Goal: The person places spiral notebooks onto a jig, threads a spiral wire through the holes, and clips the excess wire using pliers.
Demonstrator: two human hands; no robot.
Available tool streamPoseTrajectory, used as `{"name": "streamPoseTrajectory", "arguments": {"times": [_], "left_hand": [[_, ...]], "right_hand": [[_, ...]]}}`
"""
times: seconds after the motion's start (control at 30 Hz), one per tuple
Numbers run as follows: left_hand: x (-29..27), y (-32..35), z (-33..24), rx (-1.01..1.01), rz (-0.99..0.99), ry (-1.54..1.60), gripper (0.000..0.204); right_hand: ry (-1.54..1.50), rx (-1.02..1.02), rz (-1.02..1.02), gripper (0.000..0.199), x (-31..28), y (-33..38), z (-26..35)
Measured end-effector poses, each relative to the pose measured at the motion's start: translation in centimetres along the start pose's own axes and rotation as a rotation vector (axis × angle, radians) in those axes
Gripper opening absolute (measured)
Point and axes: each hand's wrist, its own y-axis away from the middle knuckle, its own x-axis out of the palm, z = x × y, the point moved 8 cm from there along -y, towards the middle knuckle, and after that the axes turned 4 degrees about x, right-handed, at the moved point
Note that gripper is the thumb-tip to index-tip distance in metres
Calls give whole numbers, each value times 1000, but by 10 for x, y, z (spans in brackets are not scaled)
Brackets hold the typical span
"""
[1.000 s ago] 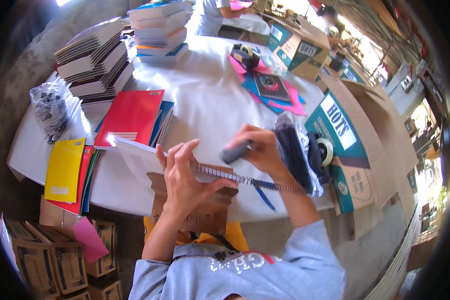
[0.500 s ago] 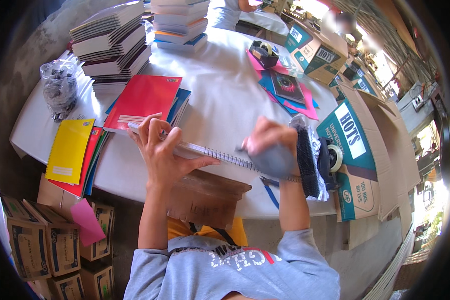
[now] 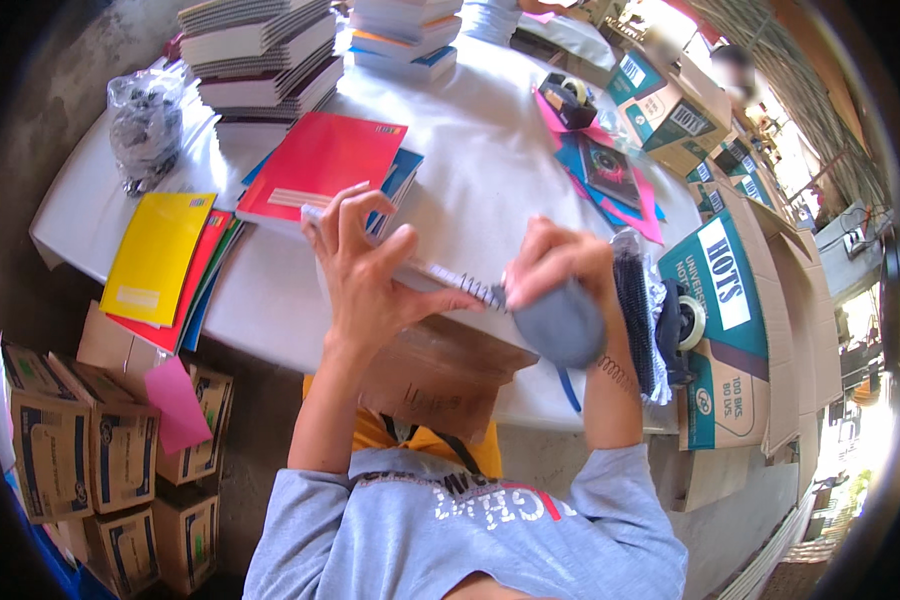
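Observation:
My left hand [image 3: 355, 265] grips a spiral notebook [image 3: 432, 270] held edge-on, its fingers curled over the far end and its thumb stretched along the spine. Wire coil [image 3: 475, 290] runs through the holes between my two hands. My right hand [image 3: 562, 262] is closed around a dark grey rounded tool [image 3: 562, 325] against the coil; motion blurs it, and its exact kind is unclear. A loose tail of coil [image 3: 618, 374] shows beside my right forearm. Beyond the left hand lies a red notebook [image 3: 320, 165] on top of blue ones.
Black coils [image 3: 632, 310] and a tape roll [image 3: 690, 322] sit right of my hand, by an open carton [image 3: 725, 345]. A blue handle [image 3: 569, 390] lies near the table edge. Notebook stacks [image 3: 260, 75], a bag [image 3: 145, 130] and yellow notebook [image 3: 158, 255] stand left.
The view has shifted, so the table appears farther right and higher. My right hand and the grey tool have come slightly nearer my left hand, which keeps its grip on the notebook.

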Motion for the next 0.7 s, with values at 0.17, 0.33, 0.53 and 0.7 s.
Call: {"name": "streamPoseTrajectory", "arguments": {"times": [0.17,0.33,0.53,0.7], "left_hand": [[-1,-3,0,21,-29,4,68],[-8,-3,-3,7,8,-7,68],[-16,2,2,-19,51,-11,67],[-13,0,19,-58,10,64,65]], "right_hand": [[-70,-11,-80,30,-4,-1,-8],[594,260,-141,32,-6,-6,-45],[50,616,-161,24,13,11,-85],[-435,30,-185,21,10,-6,-30]]}}
